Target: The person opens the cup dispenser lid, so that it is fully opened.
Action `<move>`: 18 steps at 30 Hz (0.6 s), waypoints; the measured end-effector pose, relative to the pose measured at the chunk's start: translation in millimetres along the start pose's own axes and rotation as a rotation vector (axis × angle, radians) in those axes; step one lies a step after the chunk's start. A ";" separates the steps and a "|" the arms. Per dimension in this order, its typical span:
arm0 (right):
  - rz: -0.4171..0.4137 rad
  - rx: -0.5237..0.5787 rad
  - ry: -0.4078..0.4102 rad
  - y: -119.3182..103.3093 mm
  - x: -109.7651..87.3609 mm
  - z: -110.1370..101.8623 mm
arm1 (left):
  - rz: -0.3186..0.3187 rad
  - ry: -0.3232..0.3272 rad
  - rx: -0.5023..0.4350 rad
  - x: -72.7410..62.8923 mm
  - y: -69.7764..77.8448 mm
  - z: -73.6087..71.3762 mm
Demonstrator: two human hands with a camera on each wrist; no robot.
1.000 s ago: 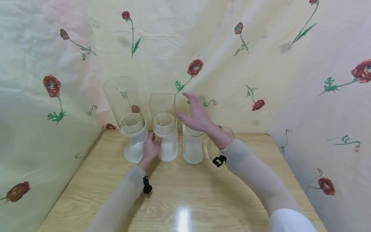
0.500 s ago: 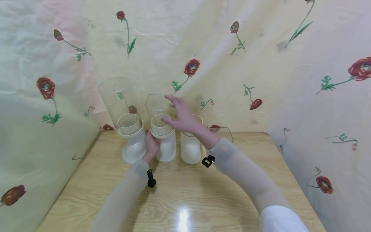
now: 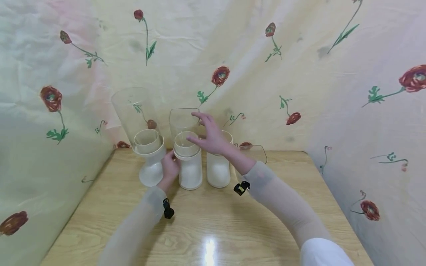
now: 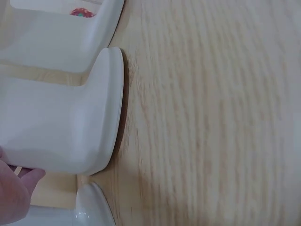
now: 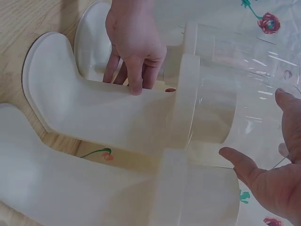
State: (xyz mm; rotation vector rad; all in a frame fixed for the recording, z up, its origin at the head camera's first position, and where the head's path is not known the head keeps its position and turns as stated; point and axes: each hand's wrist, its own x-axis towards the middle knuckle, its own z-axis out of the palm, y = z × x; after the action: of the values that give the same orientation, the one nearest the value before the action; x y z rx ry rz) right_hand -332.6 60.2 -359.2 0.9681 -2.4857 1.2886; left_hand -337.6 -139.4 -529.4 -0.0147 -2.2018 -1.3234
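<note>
In the head view a white boot-shaped stand has a cream ring at its top and a clear sleeve rising from it. My left hand grips its shaft from the left, between it and a neighbouring boot-shaped stand. The right wrist view has the left thumb and fingers on the shaft's side. My right hand is at the sleeve's right side, thumb and fingers spread apart. The right wrist view places its thumb by the sleeve's lower part; whether it touches is unclear.
A third boot-shaped stand is to the right, partly behind the right hand. Another clear piece shows behind the right forearm. A taller clear sleeve tops the left stand. Flowered cloth rises behind the wooden table.
My right hand has moved left, from above the third stand to the middle stand's sleeve. The middle stand has shifted slightly towards me with my left hand at its side.
</note>
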 end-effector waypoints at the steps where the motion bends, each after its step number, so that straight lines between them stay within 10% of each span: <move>1: 0.005 0.015 -0.001 -0.2 -1.3 -0.1 | 0.004 -0.001 -0.005 -0.9 -0.2 -1.4; 18: -0.018 0.073 0.008 -6.0 -26.3 -7.6 | -0.013 -0.116 -0.030 -18.8 14.3 -30.6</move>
State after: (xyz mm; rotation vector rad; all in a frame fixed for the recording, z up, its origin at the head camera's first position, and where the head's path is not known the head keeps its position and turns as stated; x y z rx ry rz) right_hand -309.6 76.0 -361.9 0.9975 -2.4342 1.3833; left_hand -303.6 -152.0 -515.9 -0.0910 -2.2819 -1.3938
